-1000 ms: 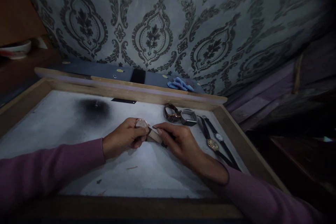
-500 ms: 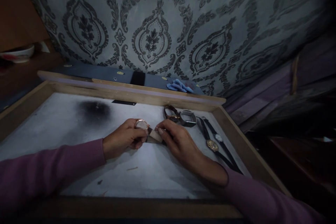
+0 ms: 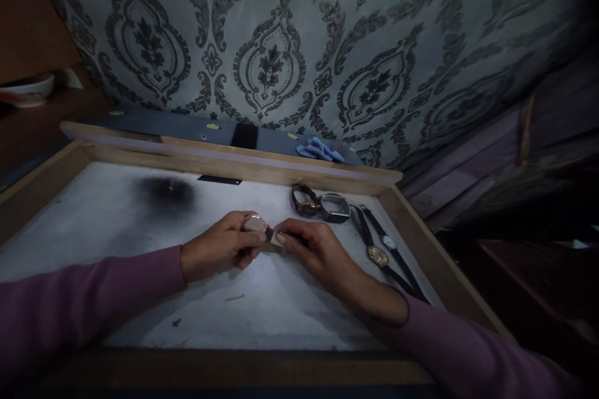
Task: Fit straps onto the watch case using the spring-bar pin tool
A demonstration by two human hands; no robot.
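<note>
A round watch (image 3: 255,223) with a shiny rim is held above the white bottom of a wooden tray (image 3: 281,169). My left hand (image 3: 224,243) grips it by the case, thumb on the lower edge. The fingers of my right hand (image 3: 318,249) pinch its strap (image 3: 276,237) just right of the case, with a thin dark piece showing near the fingertips. Past my right hand lie a brown watch (image 3: 305,199) and a square-faced watch (image 3: 334,207). A gold-faced watch (image 3: 377,255) and a small white-faced watch (image 3: 388,242) are stretched out at the right.
A flat black strip (image 3: 219,180) lies by the tray's back wall. Beyond that wall is a crumpled blue cloth (image 3: 320,149). Small scraps (image 3: 234,297) lie in front of my hands. A bowl (image 3: 29,91) stands on a shelf at the far left.
My right hand has shifted slightly left along the strap, nearer the case, and covers more of it. My left hand still holds the watch.
</note>
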